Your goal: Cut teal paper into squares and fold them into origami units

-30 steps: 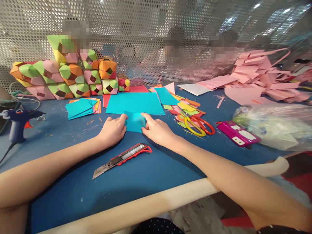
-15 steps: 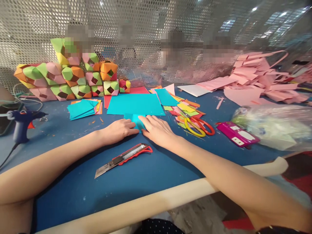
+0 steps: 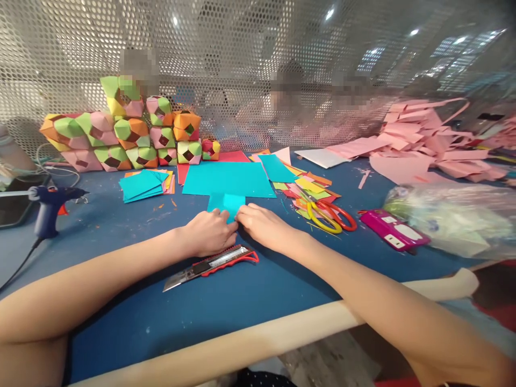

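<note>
A small teal paper square point(image 3: 226, 203) lies on the blue table point(image 3: 250, 301), just in front of a large teal sheet point(image 3: 228, 179). My left hand point(image 3: 209, 233) and my right hand point(image 3: 262, 226) meet at the square's near edge. Both have their fingers curled and pinch that edge between the fingertips. The near part of the square is hidden under my fingers. A red utility knife point(image 3: 212, 264) with its blade out lies right below my left hand.
Stacked paper cubes point(image 3: 129, 140) stand at the back left, a blue glue gun point(image 3: 50, 207) at the left. Teal squares point(image 3: 143, 184), coloured scraps with scissors point(image 3: 328, 215), a pink case point(image 3: 389, 230), a plastic bag point(image 3: 451, 215) and pink paper point(image 3: 423, 140) lie around. People sit behind the mesh.
Both hands have drawn closer together and nearer to me along the small teal square, from flat on it to pinching its near edge. More of the square shows beyond my fingers.
</note>
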{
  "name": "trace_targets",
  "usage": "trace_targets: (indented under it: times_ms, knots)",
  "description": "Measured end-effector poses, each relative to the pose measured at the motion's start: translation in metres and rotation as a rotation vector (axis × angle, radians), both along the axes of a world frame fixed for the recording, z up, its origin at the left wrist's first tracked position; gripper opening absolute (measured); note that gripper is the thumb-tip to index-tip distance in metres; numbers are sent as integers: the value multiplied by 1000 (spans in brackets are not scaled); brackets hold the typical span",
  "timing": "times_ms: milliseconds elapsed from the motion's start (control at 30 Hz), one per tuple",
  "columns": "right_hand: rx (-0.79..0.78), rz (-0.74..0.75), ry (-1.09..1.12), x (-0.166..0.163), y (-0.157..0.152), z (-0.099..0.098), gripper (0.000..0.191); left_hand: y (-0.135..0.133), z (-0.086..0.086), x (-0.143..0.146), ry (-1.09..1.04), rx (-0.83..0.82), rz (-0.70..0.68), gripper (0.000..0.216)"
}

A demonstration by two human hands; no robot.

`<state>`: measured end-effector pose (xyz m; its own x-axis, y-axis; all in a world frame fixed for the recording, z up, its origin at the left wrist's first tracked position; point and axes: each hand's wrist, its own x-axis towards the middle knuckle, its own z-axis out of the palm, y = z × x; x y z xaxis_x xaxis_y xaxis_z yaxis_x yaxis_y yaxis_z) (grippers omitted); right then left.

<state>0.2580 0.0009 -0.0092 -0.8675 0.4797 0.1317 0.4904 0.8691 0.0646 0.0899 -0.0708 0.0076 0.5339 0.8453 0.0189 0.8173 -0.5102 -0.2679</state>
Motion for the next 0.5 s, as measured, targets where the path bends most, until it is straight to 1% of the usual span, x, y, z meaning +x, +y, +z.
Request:
trace_targets:
  times_ms: [167, 300, 367, 433, 500]
  knots:
    - [-20, -42, 24, 11, 1, 5, 24, 0, 1, -1, -28, -1, -10, 42]
    - [-16, -82, 155, 3, 7, 4, 30, 0, 2, -1, -17, -6, -16, 44]
    - [-28, -18, 287, -7, 9, 1, 34, -1, 2, -1, 1, -1, -21, 46]
    - [-22, 102, 441, -16, 10, -1, 32, -2, 2, -2, 24, 6, -23, 47]
    - [61, 156, 551, -19, 9, 2, 28, -3, 2, -2, 28, 22, -21, 46]
